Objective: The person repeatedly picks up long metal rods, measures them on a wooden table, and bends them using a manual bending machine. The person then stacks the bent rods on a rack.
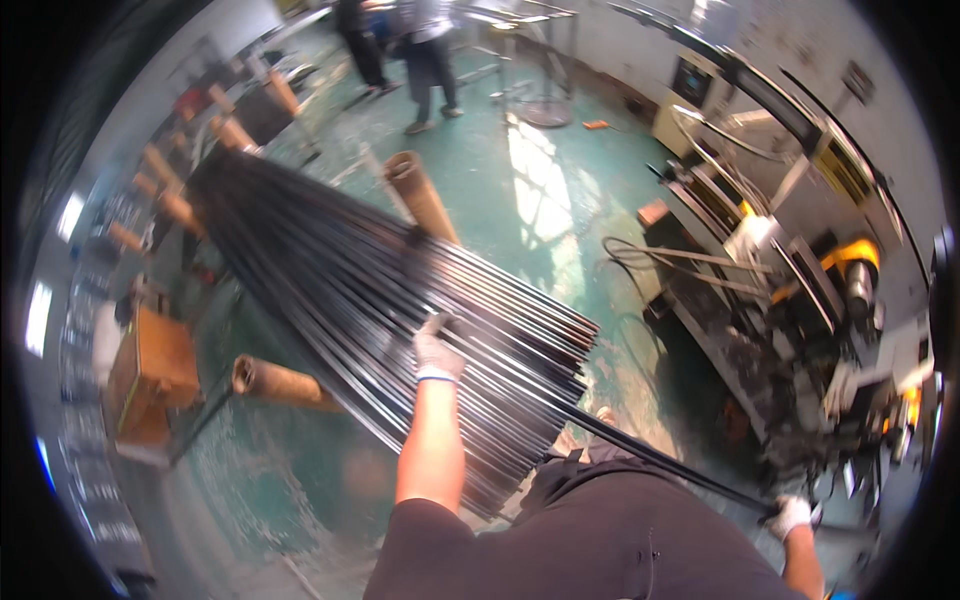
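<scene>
A wide layer of long dark metal bars [330,270] lies side by side, running from the far left toward my body. My left hand [438,350], in a white knit glove, is closed on one metal bar [650,455] above the middle of the layer. That bar slants down to the right, past the near ends of the others and in front of my waist. At the lower right my right hand [793,516], also gloved, is closed round the same bar near its end. Its fingers are partly blurred.
Brown cylindrical posts [418,190] stand around the bars, with another post [275,382] at left. An orange-brown box [155,365] is beyond it. Machinery with cables [790,280] fills the right side. Two people [425,60] stand at the back on the green floor [470,130], near a metal frame [545,60].
</scene>
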`<state>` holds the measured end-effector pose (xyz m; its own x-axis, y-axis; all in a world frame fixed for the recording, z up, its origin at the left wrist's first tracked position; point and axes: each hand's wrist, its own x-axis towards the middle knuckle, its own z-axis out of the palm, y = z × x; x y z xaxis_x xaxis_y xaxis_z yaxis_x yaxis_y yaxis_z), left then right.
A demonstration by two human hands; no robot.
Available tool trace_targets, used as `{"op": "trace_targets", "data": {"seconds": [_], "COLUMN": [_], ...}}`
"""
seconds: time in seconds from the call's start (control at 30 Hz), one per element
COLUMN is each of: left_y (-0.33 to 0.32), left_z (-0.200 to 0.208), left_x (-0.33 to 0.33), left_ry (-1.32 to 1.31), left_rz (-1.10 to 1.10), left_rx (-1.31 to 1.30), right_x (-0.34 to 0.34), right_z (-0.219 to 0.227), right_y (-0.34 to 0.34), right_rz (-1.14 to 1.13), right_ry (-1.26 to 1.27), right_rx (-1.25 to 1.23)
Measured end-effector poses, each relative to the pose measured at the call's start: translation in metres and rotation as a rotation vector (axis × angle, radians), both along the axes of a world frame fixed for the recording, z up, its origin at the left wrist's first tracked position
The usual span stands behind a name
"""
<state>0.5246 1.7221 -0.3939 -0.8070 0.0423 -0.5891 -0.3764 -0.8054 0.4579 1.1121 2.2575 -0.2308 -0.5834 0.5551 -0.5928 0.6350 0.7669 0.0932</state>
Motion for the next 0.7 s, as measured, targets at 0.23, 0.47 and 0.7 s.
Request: {"op": "trace_targets", "data": {"seconds": [0.23,0.47,0.7], "left_y": [0.064,0.136,0.191], "left_z": [0.026,0.148,0.220], "left_x": [0.058,0.118,0.110], "left_ry": [0.175,0.303,0.560], "left_rz": [-0.266,-0.428,-0.442], "left_rx": [-0.123,-0.030,0.218], "right_x": [-0.107,0.029,0.190], "right_z": [-0.087,-0.090,-0.161], "right_y": [-0.078,0.029,0.121], "right_rz": [0.164,-0.018,-1.335], "right_ry": [0.606,0.658,0.703], "right_rx": [0.268,0.358,0.932]}}
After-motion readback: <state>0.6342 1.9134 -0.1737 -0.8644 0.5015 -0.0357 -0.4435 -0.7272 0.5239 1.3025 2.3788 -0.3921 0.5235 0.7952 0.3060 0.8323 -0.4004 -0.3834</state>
